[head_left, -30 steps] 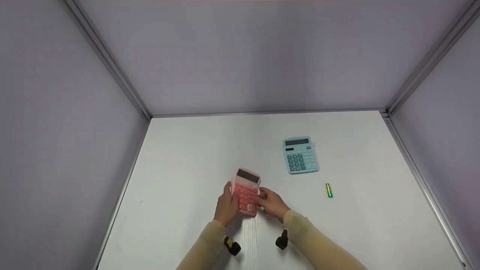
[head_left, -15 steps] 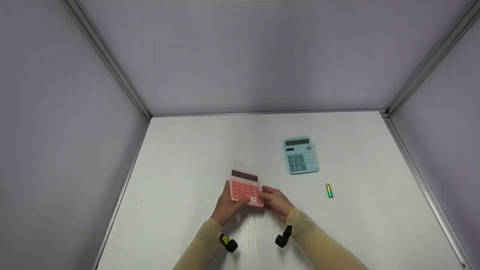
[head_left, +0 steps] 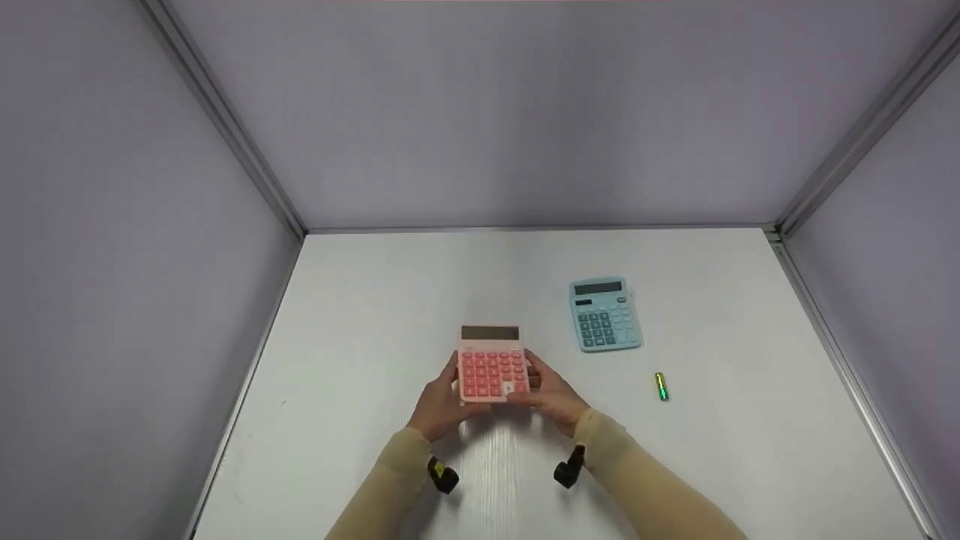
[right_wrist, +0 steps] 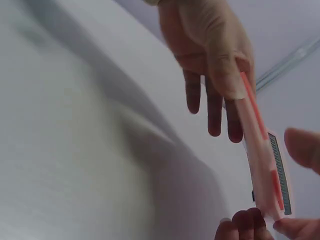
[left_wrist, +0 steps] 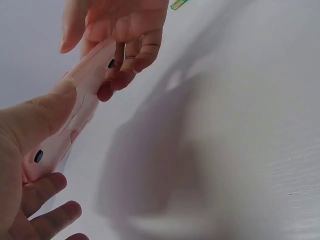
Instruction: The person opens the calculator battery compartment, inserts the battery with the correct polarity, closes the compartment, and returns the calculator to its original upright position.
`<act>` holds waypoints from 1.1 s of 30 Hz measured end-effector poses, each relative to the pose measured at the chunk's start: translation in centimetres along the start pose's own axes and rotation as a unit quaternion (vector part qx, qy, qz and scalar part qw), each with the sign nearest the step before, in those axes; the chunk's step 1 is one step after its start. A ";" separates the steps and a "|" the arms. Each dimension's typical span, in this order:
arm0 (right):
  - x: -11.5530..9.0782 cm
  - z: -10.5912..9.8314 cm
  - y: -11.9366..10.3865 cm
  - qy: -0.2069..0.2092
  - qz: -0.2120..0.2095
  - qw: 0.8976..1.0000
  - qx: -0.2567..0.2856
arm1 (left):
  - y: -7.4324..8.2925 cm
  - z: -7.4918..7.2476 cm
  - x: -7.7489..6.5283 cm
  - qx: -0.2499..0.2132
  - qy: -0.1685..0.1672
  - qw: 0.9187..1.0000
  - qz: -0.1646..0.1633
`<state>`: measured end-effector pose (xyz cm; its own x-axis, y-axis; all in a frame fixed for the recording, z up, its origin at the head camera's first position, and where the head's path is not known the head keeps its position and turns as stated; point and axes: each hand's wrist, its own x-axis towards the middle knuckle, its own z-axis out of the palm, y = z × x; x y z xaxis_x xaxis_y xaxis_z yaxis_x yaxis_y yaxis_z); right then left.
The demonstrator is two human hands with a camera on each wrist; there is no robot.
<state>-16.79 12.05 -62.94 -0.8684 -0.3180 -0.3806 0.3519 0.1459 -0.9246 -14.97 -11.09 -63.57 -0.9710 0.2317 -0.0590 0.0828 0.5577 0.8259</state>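
A pink calculator point(head_left: 491, 367) with a dark display faces up in the head view, held between both hands above the white table. My left hand point(head_left: 441, 405) grips its left side, the thumb along the near edge, as the left wrist view shows. My right hand point(head_left: 553, 396) holds the right side, fingers behind it and the thumb over the lower keys. Small dark feet on the calculator's underside point(left_wrist: 87, 107) show in the left wrist view. A blue calculator point(head_left: 606, 315) lies face up to the right, beyond a green-and-gold battery point(head_left: 661, 386).
The white tabletop point(head_left: 360, 315) is bounded by a grey back panel point(head_left: 525, 112) and side panels with metal rails. Black wrist cameras point(head_left: 442, 475) hang inside each forearm.
The pink calculator has turned from tilted to nearly straight and moved slightly away from the body. The left thumb has slid off the keys to the near edge. Blue calculator and battery stay put.
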 end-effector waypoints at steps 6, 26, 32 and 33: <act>1.2 -0.7 -0.6 0.031 -0.026 0.987 -0.157 | -0.1 -0.5 1.9 0.038 0.003 0.999 -0.003; 6.9 -2.0 -1.3 0.094 0.001 0.962 -0.255 | -2.3 -0.8 8.1 0.037 -0.012 0.995 -0.094; 8.3 -1.5 -1.4 0.093 0.011 0.960 -0.262 | -3.2 -1.2 8.9 0.079 -0.006 0.991 -0.108; 8.4 -1.4 -1.5 0.093 0.010 0.960 -0.263 | -3.4 -1.3 9.2 0.095 -0.005 0.990 -0.108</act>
<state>-25.14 10.49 -64.77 -0.9282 -0.1446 -0.3429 0.1855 0.6190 -0.7632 -24.45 -11.84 -66.20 -0.9684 0.0974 -0.2298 -0.0859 0.7344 0.6733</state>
